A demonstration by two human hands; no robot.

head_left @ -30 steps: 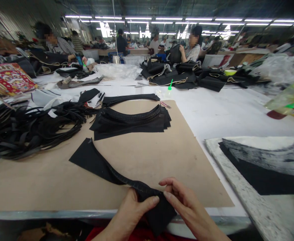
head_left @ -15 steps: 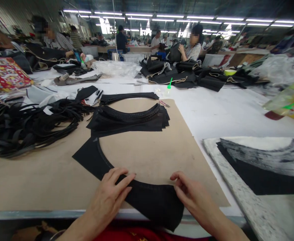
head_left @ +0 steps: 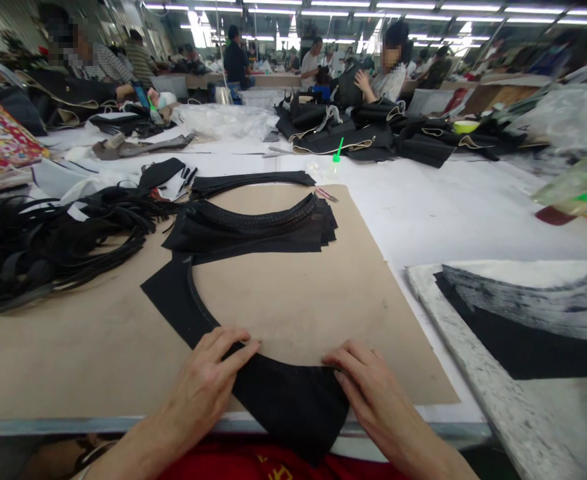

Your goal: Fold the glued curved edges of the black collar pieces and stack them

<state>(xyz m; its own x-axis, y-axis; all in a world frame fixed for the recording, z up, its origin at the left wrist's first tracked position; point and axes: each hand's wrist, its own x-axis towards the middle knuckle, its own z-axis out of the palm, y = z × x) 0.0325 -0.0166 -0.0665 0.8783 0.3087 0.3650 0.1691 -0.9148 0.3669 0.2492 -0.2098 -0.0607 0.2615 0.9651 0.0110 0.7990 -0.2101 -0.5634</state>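
Left hand (head_left: 208,380) and right hand (head_left: 368,390) press flat on the curved black piece (head_left: 283,393).

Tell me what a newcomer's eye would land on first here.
The left hand and right hand press a curved black piece flat on the brown board, at its near edge. Behind it lies a stack of like pieces, and a tangle of black strips sprawls at the left.
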